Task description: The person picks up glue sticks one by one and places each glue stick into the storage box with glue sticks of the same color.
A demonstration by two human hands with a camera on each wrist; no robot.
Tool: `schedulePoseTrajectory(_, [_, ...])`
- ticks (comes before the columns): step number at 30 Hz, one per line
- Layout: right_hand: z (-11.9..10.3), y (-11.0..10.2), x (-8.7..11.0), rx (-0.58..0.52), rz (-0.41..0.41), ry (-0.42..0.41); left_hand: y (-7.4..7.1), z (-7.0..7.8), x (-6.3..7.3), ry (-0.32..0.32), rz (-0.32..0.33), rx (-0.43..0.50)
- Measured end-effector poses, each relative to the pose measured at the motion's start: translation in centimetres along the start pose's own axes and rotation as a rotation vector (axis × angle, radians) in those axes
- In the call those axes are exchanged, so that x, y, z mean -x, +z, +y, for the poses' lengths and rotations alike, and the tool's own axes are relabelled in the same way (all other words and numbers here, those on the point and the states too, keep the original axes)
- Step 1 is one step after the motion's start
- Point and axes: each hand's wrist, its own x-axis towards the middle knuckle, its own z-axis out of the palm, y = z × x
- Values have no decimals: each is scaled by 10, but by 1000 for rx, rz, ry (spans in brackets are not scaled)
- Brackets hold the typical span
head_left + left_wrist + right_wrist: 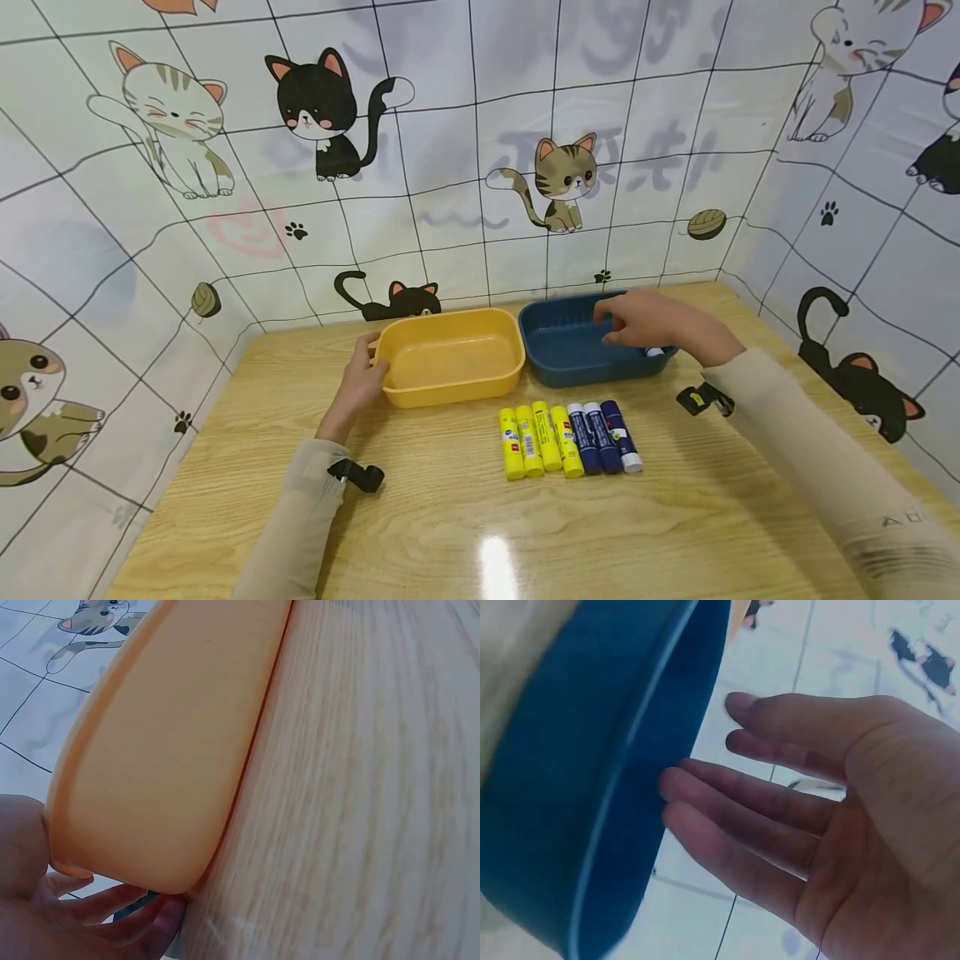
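My left hand (362, 379) grips the left end of a yellow plastic basket (450, 392), thumb over the rim and fingers along the outside; the left wrist view shows the fingers against the basket's wall (165, 750). My right hand (651, 321) is over the right part of a blue plastic basket (570, 367). In the right wrist view its loosely bent fingers (742, 825) hold nothing, beside the rim. A white-and-dark glue stick (655, 352) lies partly hidden inside the blue basket. Yellow glue sticks (528, 442) and three dark blue glue sticks (602, 437) form a row in front.
The baskets stand side by side at the back of a wood-grain table (420, 508). A cat-patterned sheet (450, 183) covers the walls behind and to both sides. Small black devices (356, 475) are strapped at both wrists.
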Motion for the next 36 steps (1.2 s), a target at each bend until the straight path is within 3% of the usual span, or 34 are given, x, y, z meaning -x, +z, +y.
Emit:
schedulePoseTrajectory(5, [-16, 16, 19, -26, 80, -32, 1, 0, -1, -6, -6, 8])
schedulePoseTrajectory(9, [-22, 32, 32, -84, 88, -56, 1, -1, -1, -6, -4, 3])
schedulePoseTrajectory(16, [-23, 55, 45, -254, 21, -55, 0, -2, -1, -15, 0, 2])
schedulePoseTrajectory(23, [-22, 63, 46, -374, -87, -40, -1, -3, 0, -11, -5, -8])
schedulePoseTrajectory(30, [-23, 65, 43, -402, -159, -11, 0, -3, 1, -9, 6, -8])
schedulePoseTrajectory(36, [-22, 69, 44, -437, -213, 68, 0, -2, 0, -5, 5, -9])
